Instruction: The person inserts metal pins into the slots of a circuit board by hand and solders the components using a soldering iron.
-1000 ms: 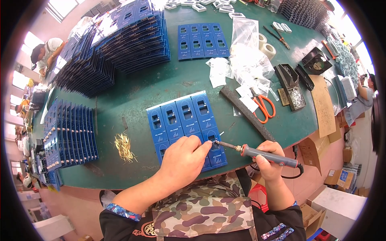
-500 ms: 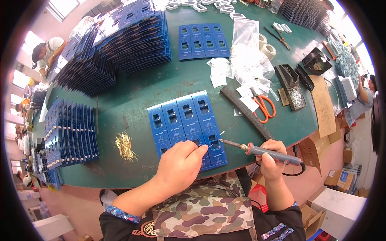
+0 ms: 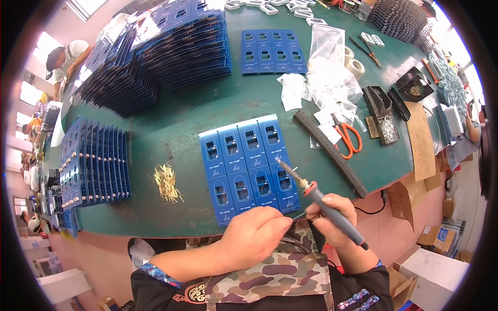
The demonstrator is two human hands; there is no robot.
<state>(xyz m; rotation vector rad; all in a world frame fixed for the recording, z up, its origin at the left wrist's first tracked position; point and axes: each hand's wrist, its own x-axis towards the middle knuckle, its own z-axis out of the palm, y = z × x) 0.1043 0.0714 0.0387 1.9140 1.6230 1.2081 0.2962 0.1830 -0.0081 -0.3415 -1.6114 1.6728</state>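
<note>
A blue circuit board panel [image 3: 255, 154] with two rows of oblong cutouts lies flat on the green table in front of me. My right hand [image 3: 333, 220] grips a grey soldering iron [image 3: 332, 211], its tip pointing up and left over the panel's right side. Just below the panel's lower edge, my left hand [image 3: 258, 233] is closed in a pinch. A thin strand shows between its fingertips and my right fingers; what exactly the pinch holds is too small to make out.
Left of the panel lies a pile of thin brass-coloured pins [image 3: 167, 184]. Stacked blue panels [image 3: 181, 49] rise at the back left, more [image 3: 96, 163] at the left. Beyond a dark bar [image 3: 332, 155] are orange-handled scissors [image 3: 350, 141] and a black box [image 3: 383, 116].
My left hand has drawn back from the panel toward me. The soldering iron has swung steeper, its tip moving up and slightly left, and my hands are closer together. The view has shifted slightly.
</note>
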